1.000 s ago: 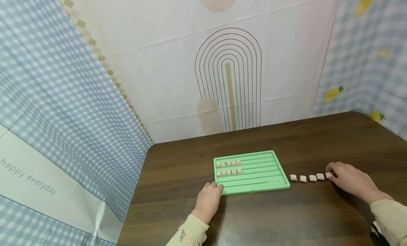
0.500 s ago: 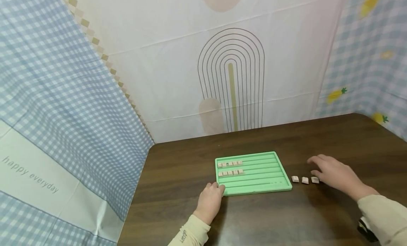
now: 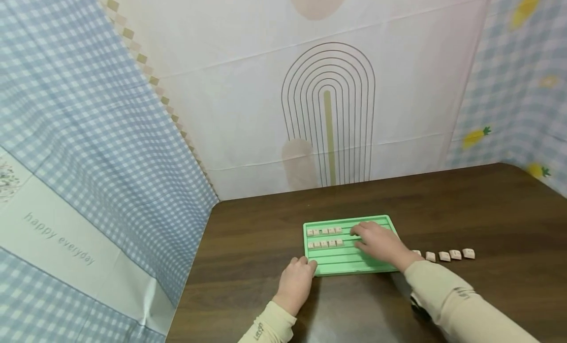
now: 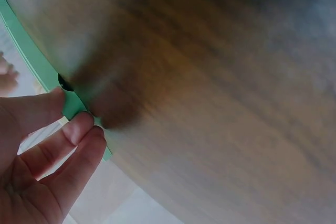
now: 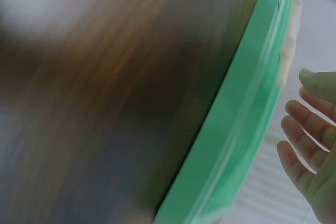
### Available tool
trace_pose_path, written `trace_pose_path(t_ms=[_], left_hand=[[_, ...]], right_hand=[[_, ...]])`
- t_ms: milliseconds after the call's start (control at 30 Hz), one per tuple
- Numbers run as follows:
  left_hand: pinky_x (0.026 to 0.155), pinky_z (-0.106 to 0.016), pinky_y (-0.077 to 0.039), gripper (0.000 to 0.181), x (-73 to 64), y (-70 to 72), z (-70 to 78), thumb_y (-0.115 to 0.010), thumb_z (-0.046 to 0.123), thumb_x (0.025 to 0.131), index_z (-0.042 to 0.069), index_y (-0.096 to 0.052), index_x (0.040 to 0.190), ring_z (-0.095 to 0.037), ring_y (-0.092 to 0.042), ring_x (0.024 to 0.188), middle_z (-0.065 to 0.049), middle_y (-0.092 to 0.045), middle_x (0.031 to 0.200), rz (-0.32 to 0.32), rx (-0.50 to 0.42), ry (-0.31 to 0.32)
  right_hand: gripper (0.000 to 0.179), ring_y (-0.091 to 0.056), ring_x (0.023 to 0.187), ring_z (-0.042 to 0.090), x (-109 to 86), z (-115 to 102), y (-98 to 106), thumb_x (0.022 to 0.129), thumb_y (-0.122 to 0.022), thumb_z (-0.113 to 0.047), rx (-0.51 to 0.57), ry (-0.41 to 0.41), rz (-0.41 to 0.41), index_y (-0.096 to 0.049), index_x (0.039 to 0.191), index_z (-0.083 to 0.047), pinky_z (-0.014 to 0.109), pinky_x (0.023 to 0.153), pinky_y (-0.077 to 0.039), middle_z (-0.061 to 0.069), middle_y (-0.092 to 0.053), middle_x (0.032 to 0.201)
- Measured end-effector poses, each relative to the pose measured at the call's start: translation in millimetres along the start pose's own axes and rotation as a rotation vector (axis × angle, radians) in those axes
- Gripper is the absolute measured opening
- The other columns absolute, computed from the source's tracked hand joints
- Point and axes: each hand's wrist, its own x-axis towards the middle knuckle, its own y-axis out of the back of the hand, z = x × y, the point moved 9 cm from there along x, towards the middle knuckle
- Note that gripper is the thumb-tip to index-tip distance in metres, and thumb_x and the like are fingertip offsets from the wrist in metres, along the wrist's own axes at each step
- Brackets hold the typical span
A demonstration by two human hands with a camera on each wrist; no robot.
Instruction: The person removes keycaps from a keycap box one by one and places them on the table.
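A green ridged tray (image 3: 338,270) lies on the table, with several small white keycaps (image 3: 325,244) lined up in two rows at its left; the upper row has a gap. My left hand (image 3: 296,284) pinches the tray's near left corner, thumb and fingertips on its rim in the left wrist view. Over the right half of the tray hovers my right hand (image 3: 381,242), fingers spread and slightly bent. In the right wrist view, no object shows between the fingers (image 5: 304,119). My right hand and forearm hide part of the tray's right side.
Right of the tray, several loose keycaps (image 3: 444,256) form a rough line on the dark wooden table (image 3: 248,254); the right sleeve partly covers the nearest. A printed white cloth (image 3: 248,111) hangs behind the table, and blue checked cloth (image 3: 110,136) hangs at the left.
My right hand has left the rightmost loose keycap and swung left over the tray. My left hand stays at the tray's corner. The head view has shifted slightly.
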Motion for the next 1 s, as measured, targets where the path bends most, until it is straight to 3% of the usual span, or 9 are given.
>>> trace_pose_path(t_ms=[133,267,500,1000], left_hand=[[0.051,-0.02,-0.046,0.005,0.1,-1.8,1.7,-0.067,0.013,0.078,0.017,-0.064,0.079,-0.013,-0.049,0.061,0.001,-0.058,0.072,-0.004,0.003,-0.008],[0.052,-0.02,-0.047,0.005,0.2,-1.3,2.3,-0.067,0.013,0.079,0.017,-0.063,0.08,-0.014,-0.049,0.061,0.001,-0.058,0.072,0.0,0.012,-0.013],[0.052,-0.02,-0.047,0.008,-0.8,-0.7,-0.4,-0.066,0.011,0.078,0.017,-0.062,0.079,-0.014,-0.049,0.061,0.001,-0.058,0.072,0.002,0.015,-0.005],[0.052,-0.021,-0.046,0.005,-0.7,-0.5,0.4,-0.068,0.015,0.079,0.017,-0.063,0.08,-0.014,-0.048,0.061,0.0,-0.059,0.073,-0.028,0.01,0.018]], right_hand=[[0.022,-0.061,0.09,0.021,13.6,-14,-18,0.083,-0.066,-0.021,0.014,-0.032,-0.035,-0.063,0.104,-0.011,0.035,0.069,-0.052,0.003,-0.064,0.098],[0.018,-0.06,0.086,0.02,20.4,-23,-25,0.085,-0.065,-0.019,-0.013,-0.043,-0.003,-0.065,0.1,-0.011,0.033,0.066,-0.052,0.003,-0.064,0.095],[0.01,-0.057,0.082,0.018,23.7,-26,-28,0.086,-0.063,-0.017,-0.053,-0.057,0.063,-0.066,0.094,-0.012,0.032,0.064,-0.051,0.002,-0.062,0.09],[0.01,-0.058,0.084,0.021,20.5,-28,-27,0.086,-0.063,-0.016,-0.076,-0.086,0.107,-0.065,0.094,-0.011,0.032,0.064,-0.052,0.004,-0.062,0.091]])
